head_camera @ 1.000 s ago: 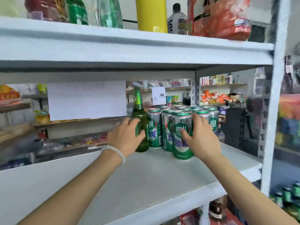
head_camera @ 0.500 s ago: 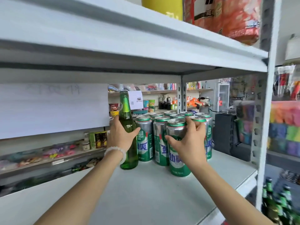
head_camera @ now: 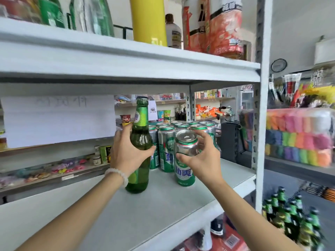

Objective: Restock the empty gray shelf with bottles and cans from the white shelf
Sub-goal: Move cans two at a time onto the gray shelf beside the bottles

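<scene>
A tall green glass bottle (head_camera: 141, 134) stands on the white shelf board (head_camera: 163, 205), and my left hand (head_camera: 126, 153) grips its body from the left. My right hand (head_camera: 203, 156) grips a green and silver can (head_camera: 184, 160) near its top; the can is tilted toward me, in front of the others. Several more green cans (head_camera: 165, 142) stand grouped behind them on the same board.
The shelf board above (head_camera: 126, 57) carries a yellow cylinder (head_camera: 147, 19), bottles and red packs. A white upright post (head_camera: 261, 105) stands at the right. Green bottles (head_camera: 293, 218) stand low at the right. A paper sheet (head_camera: 58, 120) hangs at the left behind the shelf.
Both hands have drawn the bottle and the can toward me, away from the group of cans. The can has tipped so its top shows. The view has tilted upward.
</scene>
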